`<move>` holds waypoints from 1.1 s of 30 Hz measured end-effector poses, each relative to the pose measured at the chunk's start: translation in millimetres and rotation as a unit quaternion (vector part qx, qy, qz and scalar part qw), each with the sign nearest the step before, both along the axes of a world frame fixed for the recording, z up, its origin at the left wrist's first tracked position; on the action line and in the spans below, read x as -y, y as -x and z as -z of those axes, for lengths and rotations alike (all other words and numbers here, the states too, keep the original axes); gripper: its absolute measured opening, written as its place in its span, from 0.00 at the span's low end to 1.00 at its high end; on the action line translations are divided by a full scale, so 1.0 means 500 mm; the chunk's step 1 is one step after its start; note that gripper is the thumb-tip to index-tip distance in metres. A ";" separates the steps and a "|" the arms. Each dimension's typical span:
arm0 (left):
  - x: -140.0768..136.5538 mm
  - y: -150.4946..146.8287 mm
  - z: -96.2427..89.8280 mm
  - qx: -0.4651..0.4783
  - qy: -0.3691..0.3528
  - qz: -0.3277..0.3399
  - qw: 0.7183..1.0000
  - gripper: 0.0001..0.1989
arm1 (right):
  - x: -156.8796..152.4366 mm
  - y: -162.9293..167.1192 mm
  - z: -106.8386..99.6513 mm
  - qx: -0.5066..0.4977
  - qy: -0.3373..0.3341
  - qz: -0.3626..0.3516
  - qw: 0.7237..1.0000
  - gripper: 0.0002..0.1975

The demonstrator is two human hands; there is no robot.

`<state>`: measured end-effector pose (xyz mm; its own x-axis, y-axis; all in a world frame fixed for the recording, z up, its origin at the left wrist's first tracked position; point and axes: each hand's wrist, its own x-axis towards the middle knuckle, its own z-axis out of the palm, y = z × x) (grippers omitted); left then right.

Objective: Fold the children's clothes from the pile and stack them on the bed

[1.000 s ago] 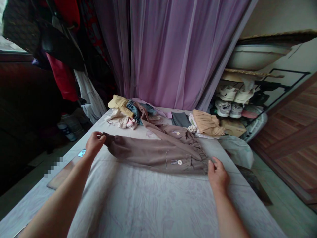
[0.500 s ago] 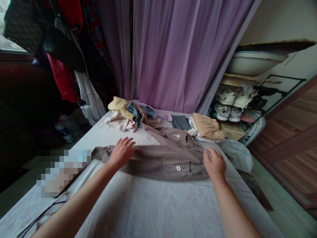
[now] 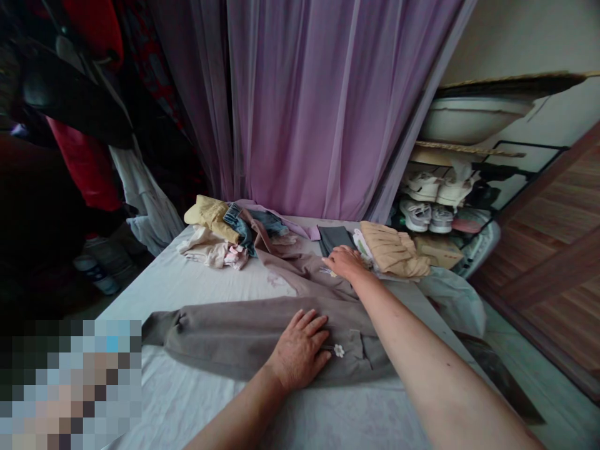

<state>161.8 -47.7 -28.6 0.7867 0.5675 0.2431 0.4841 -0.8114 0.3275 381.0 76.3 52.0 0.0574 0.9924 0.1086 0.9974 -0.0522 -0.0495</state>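
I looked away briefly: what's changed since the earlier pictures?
The left hand released the grey-brown fabric trousers at the cuff, moving right onto the near leg beside a white flower decoration. The right hand let go of their right end and reached forward and left, over the far leg. The crumpled yellow cloth and pleated peach cloth stayed put.

One head-worn camera, facing forward and down.
From above the sheet [image 3: 210,284], it sees the trousers [image 3: 225,328] close below, the purple curtain [image 3: 295,119] farther back and the basin [image 3: 471,122] at upper right.
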 end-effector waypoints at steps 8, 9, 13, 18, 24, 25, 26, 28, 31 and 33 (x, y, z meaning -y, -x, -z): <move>-0.001 0.001 0.005 0.020 0.015 0.000 1.000 0.25 | 0.072 -0.013 -0.014 -0.129 0.063 -0.128 0.981 0.14; -0.001 0.000 0.006 0.022 0.015 0.000 1.000 0.25 | 0.077 -0.016 -0.013 -0.146 0.066 -0.129 0.979 0.17; 0.001 0.000 0.005 0.024 0.028 -0.002 0.999 0.24 | 0.071 -0.017 0.004 -0.101 0.094 -0.092 0.986 0.17; 0.003 0.000 -0.003 0.017 0.029 -0.003 0.999 0.23 | 0.060 0.001 0.007 -0.077 0.138 -0.077 0.984 0.11; 0.002 0.000 0.001 -0.006 -0.010 0.005 1.000 0.29 | 0.033 0.013 -0.041 -0.008 -0.043 0.004 0.999 0.11; 0.003 -0.001 0.001 -0.009 -0.005 0.007 1.000 0.30 | 0.022 0.012 -0.044 0.016 -0.071 0.023 0.997 0.12; 0.003 -0.001 -0.001 -0.011 0.004 0.010 1.000 0.30 | 0.011 0.009 -0.044 0.039 -0.086 0.043 0.995 0.13; 0.005 -0.002 -0.006 -0.017 0.035 0.013 0.999 0.31 | -0.012 0.001 -0.036 0.077 -0.093 0.079 0.990 0.14; 0.006 -0.005 -0.011 -0.023 0.080 0.011 0.996 0.31 | -0.035 -0.014 -0.012 0.106 -0.104 0.105 0.983 0.14; 0.007 -0.006 -0.012 -0.020 0.090 0.007 0.996 0.31 | -0.041 -0.021 0.003 0.104 -0.108 0.115 0.982 0.15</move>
<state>164.8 -51.2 -22.4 0.8019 0.5879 0.1068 0.4888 -0.7483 0.4485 391.7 96.7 50.4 0.2313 0.9081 0.3492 0.9500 -0.2882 0.1200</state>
